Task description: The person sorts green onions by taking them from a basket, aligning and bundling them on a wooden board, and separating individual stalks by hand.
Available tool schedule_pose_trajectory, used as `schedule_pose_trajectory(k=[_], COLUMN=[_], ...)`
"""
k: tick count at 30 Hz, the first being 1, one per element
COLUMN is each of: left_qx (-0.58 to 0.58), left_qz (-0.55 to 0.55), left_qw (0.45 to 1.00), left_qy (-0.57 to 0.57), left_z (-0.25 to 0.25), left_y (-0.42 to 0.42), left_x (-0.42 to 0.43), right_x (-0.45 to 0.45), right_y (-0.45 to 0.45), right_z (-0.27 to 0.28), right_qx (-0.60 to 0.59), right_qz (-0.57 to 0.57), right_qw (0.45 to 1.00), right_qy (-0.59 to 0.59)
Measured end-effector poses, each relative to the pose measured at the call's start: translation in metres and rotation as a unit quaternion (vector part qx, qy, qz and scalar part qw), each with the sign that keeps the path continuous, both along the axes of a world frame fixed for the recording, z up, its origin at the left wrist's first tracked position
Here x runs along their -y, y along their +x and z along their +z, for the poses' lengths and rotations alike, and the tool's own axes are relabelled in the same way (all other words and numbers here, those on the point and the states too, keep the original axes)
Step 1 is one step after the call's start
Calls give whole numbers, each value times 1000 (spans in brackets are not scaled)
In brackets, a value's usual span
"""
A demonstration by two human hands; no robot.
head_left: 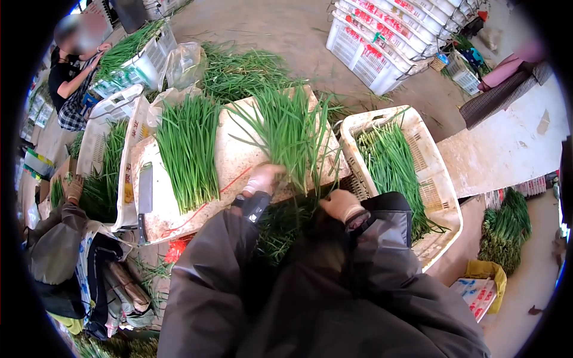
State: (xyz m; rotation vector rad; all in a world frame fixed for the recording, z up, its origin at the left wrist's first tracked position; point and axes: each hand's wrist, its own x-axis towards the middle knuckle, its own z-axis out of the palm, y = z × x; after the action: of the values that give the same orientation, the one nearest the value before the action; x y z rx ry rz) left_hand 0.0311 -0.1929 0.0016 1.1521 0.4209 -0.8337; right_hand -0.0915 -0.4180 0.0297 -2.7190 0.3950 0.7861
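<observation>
A loose bunch of garlic chives (289, 125) lies fanned across the near edge of a stained white board (234, 138). My left hand (262, 178), pale and apparently gloved, is closed at the lower left of this bunch; its fingertips are blurred. To the right and a little nearer to me, my right hand (341, 206) has its fingers curled together, with thin chive leaves at the fingertips. A neat pile of garlic chives (188, 152) rests on the board's left part. Beside it lies a cleaver (145, 188), its black handle toward me.
Right of the board stands a white crate (444, 206) holding chives; another crate (126, 161) is at the left. Loose greens (245, 71) lie behind the board. Stacked crates (373, 51) stand farther back. A co-worker (68, 83) sits at far left; another person's hand (74, 188) is nearer.
</observation>
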Motion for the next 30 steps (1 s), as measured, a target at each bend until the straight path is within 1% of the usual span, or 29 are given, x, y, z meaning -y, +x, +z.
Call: schedule_pose_trajectory(k=[2,3,4,5,6,8,9,11,14,15,18,19,20,22,25,26,28,30], left_qx=[-6,0,7,14,5,-17,40,53,12,1,-17,-19,-21,-12,-14,-17,-13,-7], left_qz=[9,13,17,22,39,73,49,49,62,61,51,44,36,11,5,8,-16,-36], left_qw=[999,999,998,997,996,995,991,990,994,995,997,997,998,998,998,999,995,992], left_qy=[-41,-52,-64,-75,-75,-73,-114,-123,-87,-77,-56,-54,-52,-62,-53,-46,-94,-119], left_z=[-6,-13,-22,-25,-19,-10,-27,-36,-23,-17,-1,3,6,3,-4,-6,-16,-15], left_y=[1,2,2,2,1,-5,-4,0,-1,-3,-8,-10,-12,-10,-11,-12,-15,-18], left_x=[-2,-3,-5,-7,-7,-9,-13,-17,-20,-20,-19,-19,-18,-19,-14,-12,-10,-8], right_x=[-3,-7,-11,-14,-17,-21,-25,-34,-30,-27,-21,-22,-29,-32,-38,-39,-42,-42], right_y=[-17,-26,-34,-35,-31,-28,-28,-28,-29,-30,-31,-31,-26,-20,-5,2,16,24], right_z=[-33,-50,-65,-75,-80,-91,-82,-44,-17,-11,15,31,45,67,83,74,40,18], right_qx=[-8,36,80,124,104,55,53,50,86,100,147,179,261,335,374,326,231,151], right_qz=[-35,-88,-140,-189,-255,-375,-409,-476,-464,-445,-434,-403,-389,-324,-271,-265,-278,-259], right_qw=[999,990,969,937,898,787,766,720,710,700,630,621,602,589,727,764,770,803], right_qy=[22,104,185,265,343,487,493,503,523,549,628,648,647,660,508,489,525,514])
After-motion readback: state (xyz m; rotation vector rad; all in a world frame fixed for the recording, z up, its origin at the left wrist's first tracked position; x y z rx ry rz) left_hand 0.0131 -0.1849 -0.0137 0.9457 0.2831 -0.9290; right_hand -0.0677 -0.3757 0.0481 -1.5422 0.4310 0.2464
